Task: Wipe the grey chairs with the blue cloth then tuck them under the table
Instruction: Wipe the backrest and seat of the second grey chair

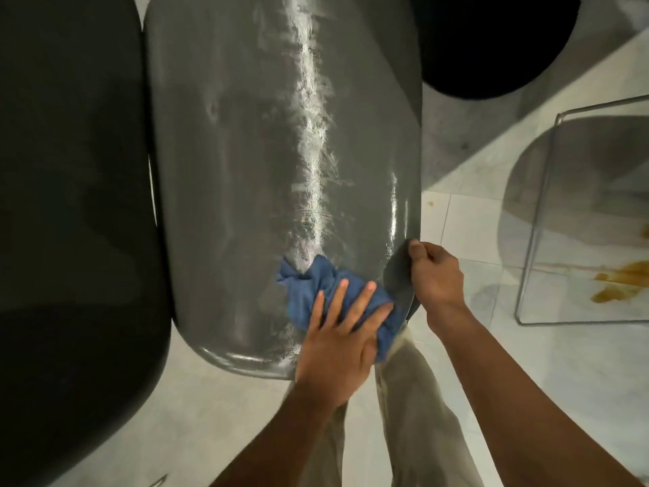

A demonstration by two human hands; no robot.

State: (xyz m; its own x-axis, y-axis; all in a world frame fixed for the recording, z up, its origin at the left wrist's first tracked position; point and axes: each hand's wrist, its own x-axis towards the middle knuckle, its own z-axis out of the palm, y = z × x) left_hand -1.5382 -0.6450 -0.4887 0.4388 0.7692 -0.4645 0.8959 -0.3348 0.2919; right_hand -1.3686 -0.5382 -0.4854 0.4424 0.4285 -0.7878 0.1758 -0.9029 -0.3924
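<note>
A glossy grey chair [246, 170] fills the middle of the head view, seen from above, with a bright streak of reflected light down it. My left hand [337, 342] lies flat with straight fingers on the crumpled blue cloth [316, 286], pressing it against the chair's near right part. My right hand [435, 275] grips the chair's right edge, thumb on top and fingers curled round it. A second, darker grey chair [70, 205] stands close beside it on the left.
A clear glass or acrylic table [579, 212] stands at the right, with a yellow-brown stain on the pale tiled floor [467, 219] beneath it. A black round shape [491, 40] sits at the top right. My legs in light trousers are below the chair.
</note>
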